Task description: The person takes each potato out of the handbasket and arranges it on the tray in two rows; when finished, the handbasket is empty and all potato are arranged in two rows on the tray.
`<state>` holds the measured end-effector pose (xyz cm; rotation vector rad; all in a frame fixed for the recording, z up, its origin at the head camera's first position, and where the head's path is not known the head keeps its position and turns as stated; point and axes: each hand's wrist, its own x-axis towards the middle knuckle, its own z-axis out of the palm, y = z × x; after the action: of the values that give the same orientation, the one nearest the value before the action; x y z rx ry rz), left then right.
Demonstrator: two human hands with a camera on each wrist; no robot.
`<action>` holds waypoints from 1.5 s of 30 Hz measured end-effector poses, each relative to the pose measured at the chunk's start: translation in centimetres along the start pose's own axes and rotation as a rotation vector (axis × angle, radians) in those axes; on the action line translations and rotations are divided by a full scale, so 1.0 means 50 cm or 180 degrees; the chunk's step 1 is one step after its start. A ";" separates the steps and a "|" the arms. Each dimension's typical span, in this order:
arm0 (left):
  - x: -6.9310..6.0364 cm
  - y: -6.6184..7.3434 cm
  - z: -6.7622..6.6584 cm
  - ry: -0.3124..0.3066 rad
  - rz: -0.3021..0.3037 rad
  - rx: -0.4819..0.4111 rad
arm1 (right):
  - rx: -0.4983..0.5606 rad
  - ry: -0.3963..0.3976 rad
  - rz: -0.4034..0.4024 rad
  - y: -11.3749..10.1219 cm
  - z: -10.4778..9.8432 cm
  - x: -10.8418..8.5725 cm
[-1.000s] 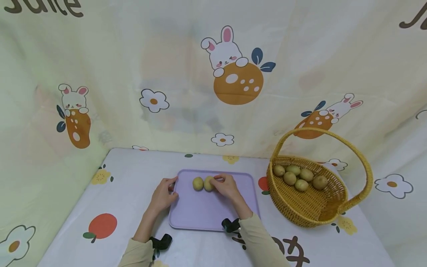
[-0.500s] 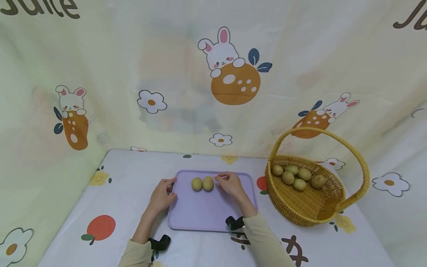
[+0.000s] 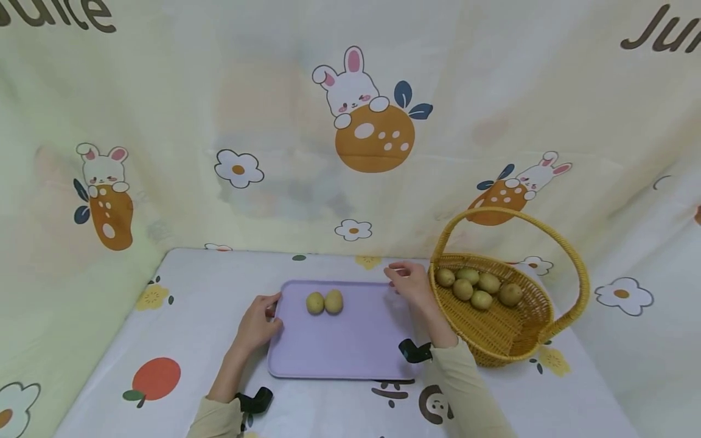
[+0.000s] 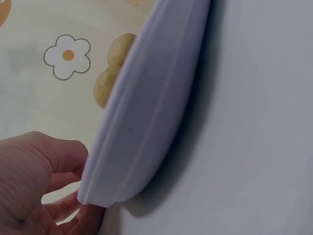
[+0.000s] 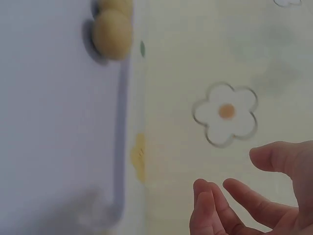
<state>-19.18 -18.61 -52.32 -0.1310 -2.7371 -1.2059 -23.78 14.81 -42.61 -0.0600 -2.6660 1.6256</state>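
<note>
Two small yellow-brown potatoes (image 3: 324, 302) sit side by side near the back of a lilac tray (image 3: 339, 353). My left hand (image 3: 257, 325) holds the tray's left edge, its thumb and fingers curved at the rim. In the left wrist view that hand (image 4: 44, 181) meets the tray rim (image 4: 112, 112) low in the picture. Above the tray's back right corner is my right hand (image 3: 413, 283), holding nothing. The right wrist view shows its thumb and fingers apart (image 5: 244, 196). Several more potatoes (image 3: 481, 300) lie in a wicker basket (image 3: 493, 340) to the right.
The basket's tall arched handle (image 3: 577, 274) rises close to my right arm. A printed cloth covers the table (image 3: 213, 292), and a patterned curtain (image 3: 285, 109) hangs right behind it.
My right hand has let go of the right potato on the tray and moved right, toward the basket. The left hand stays at the tray edge. The head view has turned slightly right.
</note>
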 end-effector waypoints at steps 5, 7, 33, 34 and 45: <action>-0.005 0.001 -0.007 0.0006 -0.0006 0.0023 | 0.0052 0.0129 0.0063 0.004 -0.061 0.002; -0.006 0.001 -0.007 0.0009 -0.0007 0.0033 | 0.0068 0.0178 0.0122 0.012 -0.084 0.004; -0.005 -0.010 -0.004 -0.0034 -0.0100 -0.0072 | -0.1035 0.0948 0.0532 0.203 -0.264 -0.046; -0.004 -0.009 -0.004 -0.0032 -0.0096 -0.0085 | -0.1100 0.0952 0.0515 0.208 -0.265 -0.045; 0.000 0.002 -0.005 -0.0059 -0.0092 -0.0129 | -0.1015 0.0717 0.0767 0.237 -0.276 -0.033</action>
<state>-19.16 -18.76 -52.08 -0.1080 -2.7403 -1.2746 -21.38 32.42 -46.83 -0.5526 -2.7906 1.1370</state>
